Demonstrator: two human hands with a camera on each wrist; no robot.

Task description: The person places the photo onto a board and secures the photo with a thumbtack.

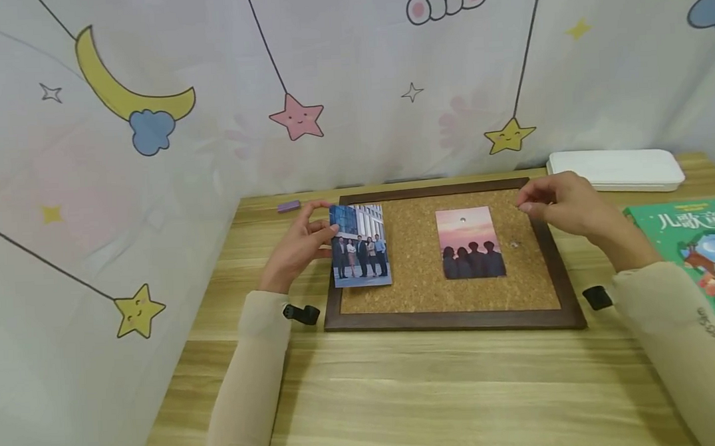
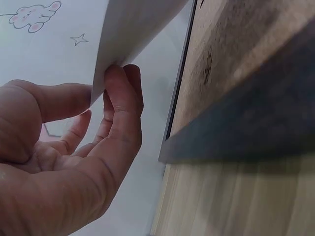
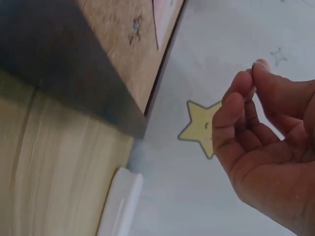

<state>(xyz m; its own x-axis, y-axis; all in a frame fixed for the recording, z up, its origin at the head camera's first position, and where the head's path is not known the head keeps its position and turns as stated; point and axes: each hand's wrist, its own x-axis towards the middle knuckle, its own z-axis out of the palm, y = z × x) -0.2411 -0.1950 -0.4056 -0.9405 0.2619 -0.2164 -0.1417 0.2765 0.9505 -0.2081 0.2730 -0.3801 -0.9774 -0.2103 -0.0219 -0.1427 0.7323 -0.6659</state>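
Note:
My left hand [image 1: 301, 245] pinches a photo [image 1: 361, 249] of a group of people before a building by its left edge. It holds the photo over the left side of a dark-framed cork board [image 1: 414, 294]; in the left wrist view, the thumb and fingers grip the photo's corner [image 2: 133, 29]. Above the board's upper right side, my right hand [image 1: 563, 204] brings thumb and index fingertips together on a tiny shiny thumbtack [image 3: 254, 65], mostly hidden by the fingers. A pink sunset photo [image 1: 471, 244] is fixed to the board by a silver tack [image 1: 462, 220] near its top.
Small silver tacks [image 1: 514, 244] sit on the cork right of the sunset photo. Behind the right hand lies a white case [image 1: 625, 169]; a green book [image 1: 700, 254] is at the right. A purple block [image 1: 288, 206] lies near the patterned curtain [image 1: 360, 143].

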